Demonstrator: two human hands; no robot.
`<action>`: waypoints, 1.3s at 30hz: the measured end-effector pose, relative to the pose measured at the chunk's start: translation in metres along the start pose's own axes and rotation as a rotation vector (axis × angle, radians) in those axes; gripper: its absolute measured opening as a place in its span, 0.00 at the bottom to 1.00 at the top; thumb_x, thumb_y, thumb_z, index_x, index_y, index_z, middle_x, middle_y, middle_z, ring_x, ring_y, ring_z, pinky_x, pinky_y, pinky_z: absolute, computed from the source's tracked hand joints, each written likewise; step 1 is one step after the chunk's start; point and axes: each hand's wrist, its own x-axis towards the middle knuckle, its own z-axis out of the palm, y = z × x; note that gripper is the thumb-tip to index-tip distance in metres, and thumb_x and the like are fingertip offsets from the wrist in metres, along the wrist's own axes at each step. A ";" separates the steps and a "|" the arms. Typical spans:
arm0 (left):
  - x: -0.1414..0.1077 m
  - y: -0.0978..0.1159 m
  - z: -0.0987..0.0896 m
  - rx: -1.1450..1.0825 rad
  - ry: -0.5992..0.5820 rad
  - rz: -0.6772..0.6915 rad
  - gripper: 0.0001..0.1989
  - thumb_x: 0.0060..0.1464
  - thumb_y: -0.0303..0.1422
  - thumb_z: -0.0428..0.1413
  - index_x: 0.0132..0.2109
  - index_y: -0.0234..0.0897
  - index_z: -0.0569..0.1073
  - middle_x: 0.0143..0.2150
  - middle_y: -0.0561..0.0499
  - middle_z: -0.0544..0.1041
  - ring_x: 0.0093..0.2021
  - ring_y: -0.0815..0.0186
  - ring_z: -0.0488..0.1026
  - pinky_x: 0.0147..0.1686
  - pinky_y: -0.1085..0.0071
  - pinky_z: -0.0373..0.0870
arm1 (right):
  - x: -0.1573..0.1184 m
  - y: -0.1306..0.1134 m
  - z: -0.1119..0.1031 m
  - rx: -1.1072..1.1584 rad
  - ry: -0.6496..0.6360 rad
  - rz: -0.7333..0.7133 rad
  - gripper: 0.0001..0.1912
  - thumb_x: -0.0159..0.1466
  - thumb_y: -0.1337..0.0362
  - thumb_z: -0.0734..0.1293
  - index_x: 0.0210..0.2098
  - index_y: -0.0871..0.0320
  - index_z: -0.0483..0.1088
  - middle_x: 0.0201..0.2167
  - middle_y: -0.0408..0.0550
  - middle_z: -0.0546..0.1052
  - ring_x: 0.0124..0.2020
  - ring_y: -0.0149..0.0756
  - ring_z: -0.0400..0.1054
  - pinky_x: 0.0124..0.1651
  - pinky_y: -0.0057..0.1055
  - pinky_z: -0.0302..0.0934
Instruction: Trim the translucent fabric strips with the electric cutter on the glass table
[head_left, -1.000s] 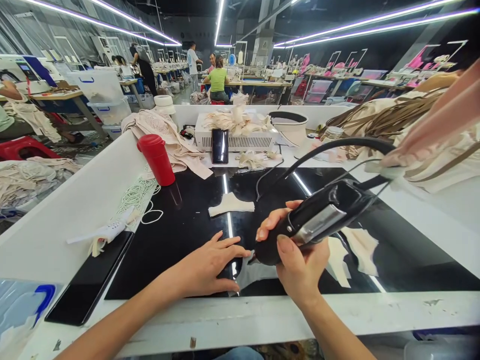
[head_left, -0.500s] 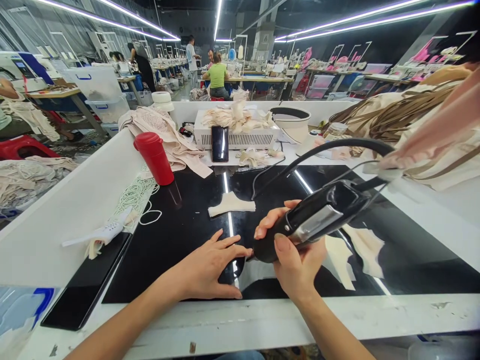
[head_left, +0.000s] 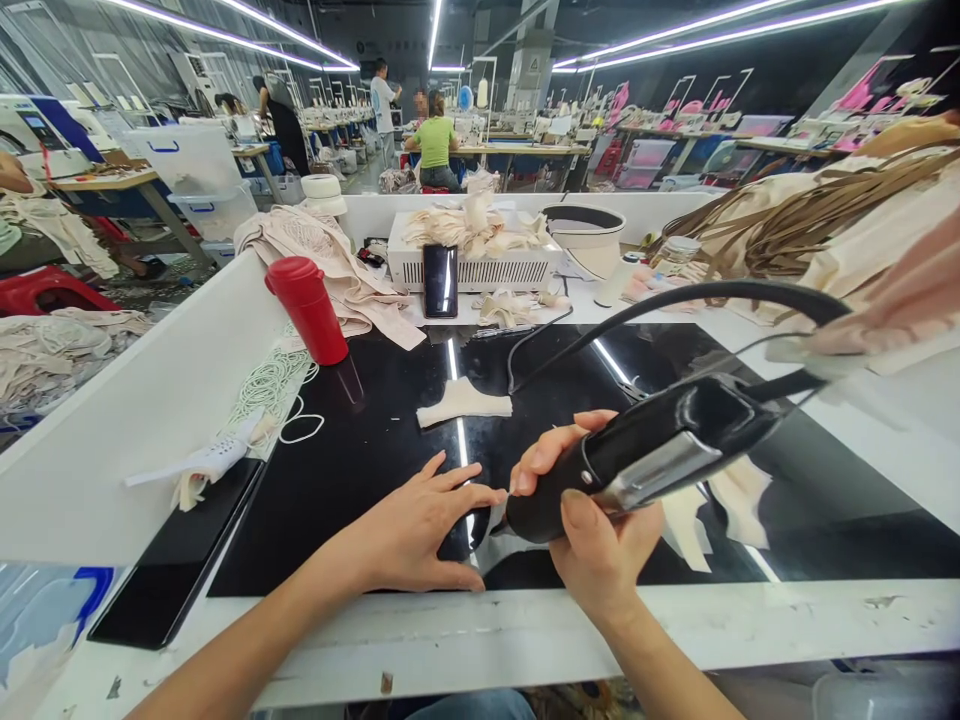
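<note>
My left hand (head_left: 429, 528) lies flat on the glossy black board (head_left: 360, 420), fingers spread, with nothing in its grip. My right hand (head_left: 600, 530) is wrapped round the front of a black corded hand tool (head_left: 667, 450) with a metal lever on its side. The tool slants down to the left, and its narrow tip is close beside my left index finger. Whether the tip touches anything is unclear. A cream fabric cutout (head_left: 465, 402) lies beyond my left hand. To the right, partly behind the tool, are more cream cutouts (head_left: 739, 500).
A red cup (head_left: 309, 312), pale elastic loops (head_left: 274, 385) and a black slab (head_left: 176, 555) line the left side. At the back, a phone (head_left: 440, 280) leans on a white vented box (head_left: 495, 270). A thick cable (head_left: 720, 290) arches right towards a blurred pinkish shape (head_left: 885, 310).
The tool's rear end has swung right and slightly down, its tip dipping a little. The cable arch has shifted right with it. My left hand stays almost still.
</note>
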 end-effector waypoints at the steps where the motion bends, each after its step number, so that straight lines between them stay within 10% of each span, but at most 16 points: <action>1: 0.000 -0.001 0.001 0.006 0.006 0.004 0.41 0.52 0.47 0.67 0.69 0.46 0.60 0.69 0.44 0.67 0.73 0.48 0.53 0.71 0.38 0.35 | -0.002 0.000 0.000 0.004 -0.007 0.004 0.22 0.64 0.60 0.73 0.54 0.50 0.64 0.34 0.43 0.72 0.30 0.33 0.69 0.31 0.33 0.70; 21: 0.000 0.003 0.001 -0.011 0.004 0.014 0.44 0.52 0.42 0.68 0.71 0.48 0.57 0.72 0.44 0.61 0.74 0.47 0.51 0.70 0.35 0.34 | -0.017 0.000 0.012 0.011 -0.050 0.048 0.21 0.66 0.59 0.70 0.55 0.49 0.60 0.34 0.44 0.73 0.29 0.36 0.71 0.34 0.37 0.71; 29: -0.008 0.002 -0.011 0.110 0.047 0.063 0.04 0.62 0.34 0.60 0.44 0.44 0.77 0.72 0.51 0.62 0.73 0.51 0.53 0.71 0.42 0.43 | 0.009 -0.015 -0.009 -0.067 0.044 -0.052 0.18 0.65 0.61 0.71 0.52 0.50 0.65 0.34 0.41 0.72 0.29 0.34 0.69 0.33 0.35 0.66; 39: -0.013 -0.021 -0.019 0.432 0.381 -0.059 0.16 0.67 0.22 0.46 0.47 0.41 0.76 0.67 0.47 0.68 0.69 0.53 0.61 0.69 0.41 0.51 | 0.016 -0.016 -0.017 -0.116 0.095 -0.045 0.18 0.64 0.61 0.71 0.51 0.51 0.66 0.33 0.41 0.73 0.28 0.34 0.70 0.32 0.35 0.67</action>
